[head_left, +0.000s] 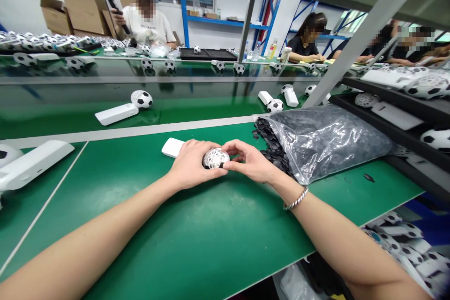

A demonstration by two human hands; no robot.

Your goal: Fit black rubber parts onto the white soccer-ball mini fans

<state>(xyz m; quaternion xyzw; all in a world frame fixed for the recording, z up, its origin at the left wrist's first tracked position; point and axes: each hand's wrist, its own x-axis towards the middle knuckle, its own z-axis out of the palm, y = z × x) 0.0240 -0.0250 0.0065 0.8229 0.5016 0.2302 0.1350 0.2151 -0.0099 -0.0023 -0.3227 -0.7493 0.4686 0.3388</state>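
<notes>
My left hand (191, 165) is wrapped round a white handheld fan whose round, ball-patterned head (215, 158) shows between my hands; its white handle end (172, 147) sticks out behind the hand on the green mat. My right hand (250, 161) pinches at the right side of the fan head with thumb and fingertips pressed together; a small dark piece seems to sit under the thumb. A silver bracelet (296, 200) is on my right wrist.
A clear plastic bag of small black pieces (323, 138) lies open just right of my hands, several spilled at its mouth. Finished football-pattern fans (121, 110) lie on the conveyor belt beyond. Another white fan (31, 161) lies far left. Shelves of fans stand right; other people work opposite.
</notes>
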